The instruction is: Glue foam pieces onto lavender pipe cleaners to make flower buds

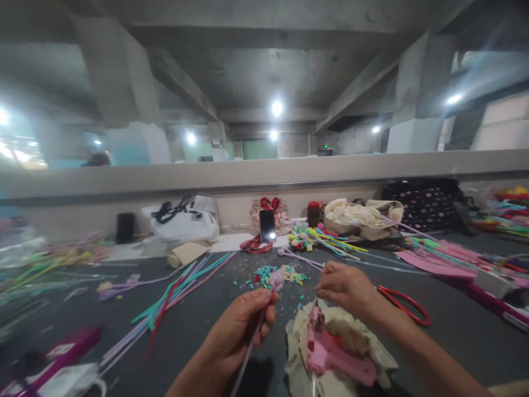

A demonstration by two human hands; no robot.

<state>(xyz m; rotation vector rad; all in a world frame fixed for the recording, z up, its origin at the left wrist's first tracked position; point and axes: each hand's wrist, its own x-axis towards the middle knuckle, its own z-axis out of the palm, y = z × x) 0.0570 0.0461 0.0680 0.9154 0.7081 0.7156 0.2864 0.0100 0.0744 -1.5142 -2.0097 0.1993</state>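
My left hand [248,325] is closed around the thin stem of a pale purple pipe-cleaner flower [276,280], whose bud points up above the thumb. My right hand [341,284] is pinched just above the nozzle of a pink hot glue gun [330,355]; whatever its fingertips hold is too small to make out. The glue gun lies on a crumpled cream cloth or paper [297,342]. Red-handled scissors [407,306] rest beside my right wrist, partly hidden by it. Small teal, yellow and red cut pieces [262,274] are scattered behind the flower.
Loose pipe cleaners [165,300] lie on the left. A phone [268,225] leans upright at the back, near a bunch of colourful stems [306,238]. Bags [182,220] line the low wall. Pink sheets [433,264] lie at the right, a purple tool [70,350] at lower left.
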